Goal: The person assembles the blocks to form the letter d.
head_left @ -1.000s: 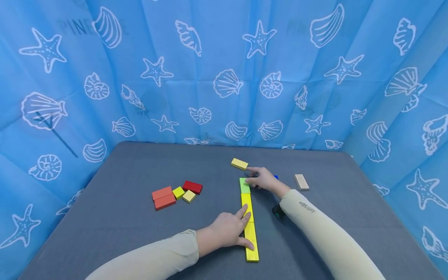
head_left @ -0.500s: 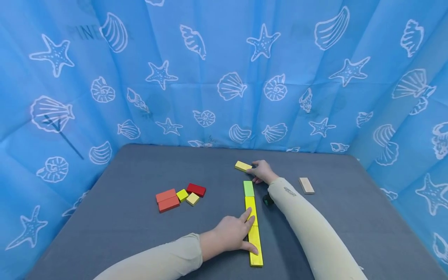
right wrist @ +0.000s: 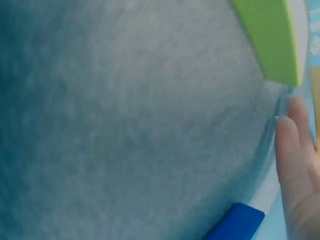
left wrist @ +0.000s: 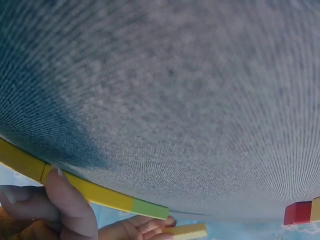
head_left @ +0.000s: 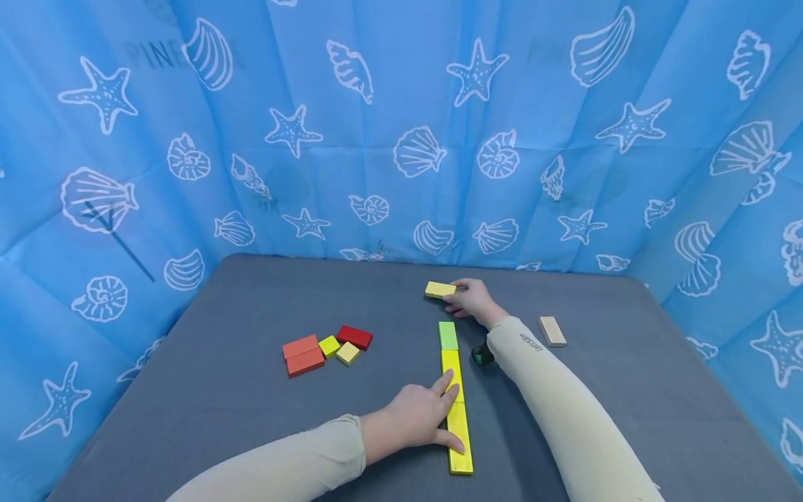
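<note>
Two long yellow blocks (head_left: 461,439) and a green block (head_left: 448,335) lie end to end in a straight row on the grey table. My left hand (head_left: 417,416) rests on the yellow blocks, fingers on the farther one and thumb on the nearer one. Beyond the row's far end, my right hand (head_left: 472,300) pinches a pale yellow block (head_left: 440,289) by its right end. In the left wrist view the pale block (left wrist: 190,231) is between the right hand's fingertips, past the green end of the row. The right wrist view shows the green block (right wrist: 272,45) near the right fingers (right wrist: 287,145).
To the left sit two orange-red blocks (head_left: 304,362), a dark red block (head_left: 354,337), a small yellow block (head_left: 329,346) and a small cream block (head_left: 348,353). A pale wooden block (head_left: 553,331) lies at right. A blue block (right wrist: 237,222) shows in the right wrist view.
My right hand has moved from beside the green block to the pale yellow block, taken hold of its end and turned it slightly. The left hand stays on the row.
</note>
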Motion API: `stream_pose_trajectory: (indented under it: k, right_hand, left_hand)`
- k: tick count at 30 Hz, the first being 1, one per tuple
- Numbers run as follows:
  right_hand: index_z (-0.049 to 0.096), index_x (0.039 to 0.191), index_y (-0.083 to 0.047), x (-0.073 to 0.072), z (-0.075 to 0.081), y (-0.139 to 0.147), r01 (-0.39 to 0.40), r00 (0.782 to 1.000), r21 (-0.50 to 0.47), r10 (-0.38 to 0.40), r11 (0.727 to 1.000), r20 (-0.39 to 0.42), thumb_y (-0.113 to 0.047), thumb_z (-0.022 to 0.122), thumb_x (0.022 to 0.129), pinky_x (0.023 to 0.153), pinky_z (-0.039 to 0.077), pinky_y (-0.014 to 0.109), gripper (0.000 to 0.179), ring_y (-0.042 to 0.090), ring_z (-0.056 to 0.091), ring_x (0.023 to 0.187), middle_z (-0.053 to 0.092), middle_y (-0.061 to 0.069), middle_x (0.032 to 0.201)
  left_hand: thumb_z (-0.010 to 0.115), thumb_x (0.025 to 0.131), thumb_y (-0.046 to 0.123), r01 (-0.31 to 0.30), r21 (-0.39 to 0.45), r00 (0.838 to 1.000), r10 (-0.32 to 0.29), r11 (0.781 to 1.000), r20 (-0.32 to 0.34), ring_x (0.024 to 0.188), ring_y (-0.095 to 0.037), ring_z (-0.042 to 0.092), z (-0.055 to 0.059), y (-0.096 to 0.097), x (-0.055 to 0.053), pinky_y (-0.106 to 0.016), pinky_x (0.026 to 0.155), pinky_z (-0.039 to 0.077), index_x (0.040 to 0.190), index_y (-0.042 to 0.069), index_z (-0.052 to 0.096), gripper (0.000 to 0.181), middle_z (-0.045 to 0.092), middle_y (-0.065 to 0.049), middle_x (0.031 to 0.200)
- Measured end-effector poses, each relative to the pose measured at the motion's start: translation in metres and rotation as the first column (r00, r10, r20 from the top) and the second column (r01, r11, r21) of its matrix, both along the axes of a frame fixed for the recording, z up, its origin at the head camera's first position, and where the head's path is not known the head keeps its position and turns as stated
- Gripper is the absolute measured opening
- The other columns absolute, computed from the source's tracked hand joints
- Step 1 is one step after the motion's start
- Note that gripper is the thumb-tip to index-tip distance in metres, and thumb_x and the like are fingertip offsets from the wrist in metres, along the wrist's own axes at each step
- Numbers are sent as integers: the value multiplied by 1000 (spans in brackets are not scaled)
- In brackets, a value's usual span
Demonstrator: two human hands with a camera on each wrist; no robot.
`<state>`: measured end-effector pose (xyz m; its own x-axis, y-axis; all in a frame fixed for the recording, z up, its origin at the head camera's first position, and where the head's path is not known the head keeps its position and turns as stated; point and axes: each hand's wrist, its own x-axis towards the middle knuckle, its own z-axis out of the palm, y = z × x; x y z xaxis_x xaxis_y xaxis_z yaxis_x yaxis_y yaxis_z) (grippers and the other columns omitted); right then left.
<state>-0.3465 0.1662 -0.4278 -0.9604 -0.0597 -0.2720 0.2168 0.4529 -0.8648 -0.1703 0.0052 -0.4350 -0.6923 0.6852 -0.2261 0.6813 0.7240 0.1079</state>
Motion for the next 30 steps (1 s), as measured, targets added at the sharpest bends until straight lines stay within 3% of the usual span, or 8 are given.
stream_pose_trajectory:
  k: [5,8,13,17,21,25,30]
  right_hand:
    - [36,148,-3,0,1,1,67,998,-161,-66,985,9,-7,53,100,89,51,41,51,32,60,109,53,22,130]
    - [34,147,0,-2,-1,2,98,995,-192,-96,976,19,-9,51,101,91,49,41,50,31,58,110,50,21,131]
    - [41,143,0,-1,-3,2,111,994,-184,-108,977,31,-9,45,103,93,48,42,42,29,54,107,47,20,135]
    - [45,143,-3,0,-4,2,68,998,-126,-65,990,24,-8,39,104,95,46,43,40,31,52,110,45,20,139]
    - [44,144,-2,-2,-6,2,-38,999,19,38,999,6,-8,44,103,96,44,45,41,34,50,118,44,23,141]
    - [44,143,1,-4,-7,1,-118,992,181,123,976,-15,-11,56,99,98,43,46,48,37,48,122,43,26,140]
    - [51,136,3,-5,-7,2,-171,984,229,175,958,1,-12,60,97,100,42,45,43,36,48,122,46,25,139]
  left_hand:
    - [57,80,73,-10,-16,1000,10,1000,-2,57,-8,53,1,0,-1,-21,54,42,147,17,44,88,33,-4,155]
    - [56,80,73,-11,-23,1000,11,1000,-3,56,-8,52,0,0,-1,-21,52,41,148,17,44,88,33,-4,155]
    - [56,80,73,-15,-21,1000,15,1000,-1,54,-9,50,0,1,0,-21,52,41,148,17,44,88,32,-4,156]
    - [57,80,72,-13,-16,1000,13,1000,2,53,-9,49,0,2,1,-21,52,40,148,17,44,88,31,-4,156]
    - [56,80,72,-6,-15,1000,6,1000,1,53,-8,49,0,2,1,-21,51,40,148,17,43,88,30,-4,156]
    - [56,81,72,-2,-15,1000,2,1000,6,55,-8,50,1,2,1,-21,52,41,148,16,43,88,29,-4,157]
    - [55,80,73,-10,-24,1000,10,1000,12,61,-8,54,2,1,0,-21,55,44,148,17,43,89,30,-3,157]
